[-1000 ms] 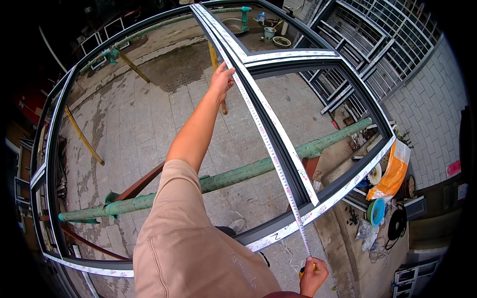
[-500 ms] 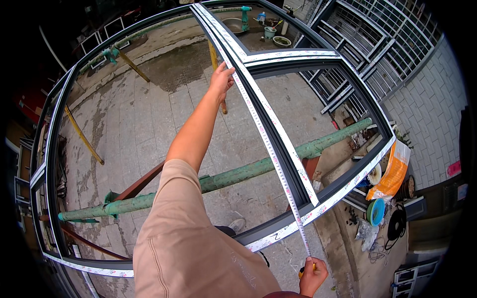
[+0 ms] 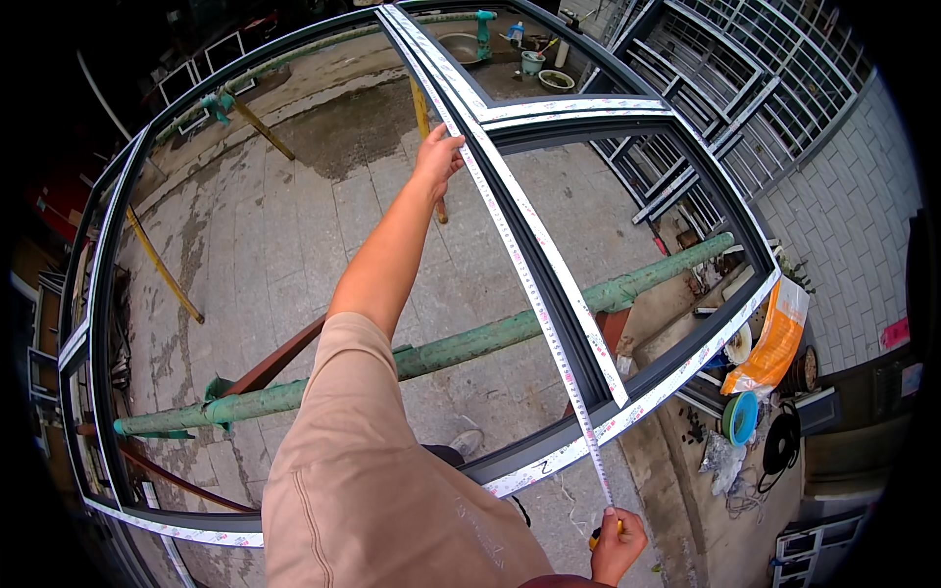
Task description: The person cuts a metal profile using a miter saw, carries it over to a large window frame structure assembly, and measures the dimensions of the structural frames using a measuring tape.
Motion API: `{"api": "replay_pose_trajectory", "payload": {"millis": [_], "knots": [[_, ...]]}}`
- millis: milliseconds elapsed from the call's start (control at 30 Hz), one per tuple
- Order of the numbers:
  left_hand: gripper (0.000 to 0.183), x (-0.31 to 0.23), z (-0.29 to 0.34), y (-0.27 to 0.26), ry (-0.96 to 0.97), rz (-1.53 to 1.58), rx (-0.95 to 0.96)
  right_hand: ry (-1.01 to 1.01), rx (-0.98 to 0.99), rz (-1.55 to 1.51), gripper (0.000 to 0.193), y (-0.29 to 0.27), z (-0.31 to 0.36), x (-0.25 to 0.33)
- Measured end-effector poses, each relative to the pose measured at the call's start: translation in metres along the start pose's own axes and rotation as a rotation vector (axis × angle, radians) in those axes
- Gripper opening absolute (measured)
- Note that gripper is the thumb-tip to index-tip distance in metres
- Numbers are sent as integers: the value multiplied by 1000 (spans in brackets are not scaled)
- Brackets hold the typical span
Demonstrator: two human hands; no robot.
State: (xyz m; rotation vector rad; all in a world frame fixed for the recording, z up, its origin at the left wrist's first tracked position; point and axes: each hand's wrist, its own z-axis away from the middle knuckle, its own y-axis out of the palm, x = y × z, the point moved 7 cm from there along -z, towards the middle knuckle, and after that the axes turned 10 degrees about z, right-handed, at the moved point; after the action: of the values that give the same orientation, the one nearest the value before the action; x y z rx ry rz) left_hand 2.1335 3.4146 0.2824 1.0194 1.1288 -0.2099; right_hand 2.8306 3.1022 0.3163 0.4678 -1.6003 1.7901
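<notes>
A large window frame [image 3: 549, 470], dark inside with white printed film on its faces, stretches out in front of me. Along its long middle bar [image 3: 529, 218] lies the pulled-out blade of a tape measure [image 3: 534, 294]. My left hand [image 3: 438, 159] reaches far up this bar, its fingers closed on the blade and the bar's left edge. Beyond the near rail, my right hand [image 3: 618, 545] is closed around the yellow and black tape measure case [image 3: 595, 536]. From there the blade runs taut over the near rail. The right palm hides most of the case.
Below the frame runs a green pipe [image 3: 470, 338], with brown metal struts [image 3: 279, 360] and yellow poles [image 3: 165, 265] nearby. To the right are an orange sack [image 3: 771, 338], a blue basin [image 3: 742, 419], a black cable coil [image 3: 781, 441] and stacked metal grilles [image 3: 755, 78].
</notes>
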Motion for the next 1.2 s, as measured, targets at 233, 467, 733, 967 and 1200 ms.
{"api": "replay_pose_trajectory", "payload": {"millis": [233,467,733,967,1200], "knots": [[56,10,-12,-6,0,11,-46,-30,6,54,19,-7,1,11],[50,22,-29,-9,0,17,-48,-5,22,42,19,-11,2,8],[45,35,-32,-9,-25,28,-101,-11,2,81,22,-15,0,8],[55,43,-41,-13,-35,59,-59,-4,-4,89,24,-17,-1,14],[57,49,-45,-13,-28,86,-72,-51,0,113,28,-17,-2,20]]}}
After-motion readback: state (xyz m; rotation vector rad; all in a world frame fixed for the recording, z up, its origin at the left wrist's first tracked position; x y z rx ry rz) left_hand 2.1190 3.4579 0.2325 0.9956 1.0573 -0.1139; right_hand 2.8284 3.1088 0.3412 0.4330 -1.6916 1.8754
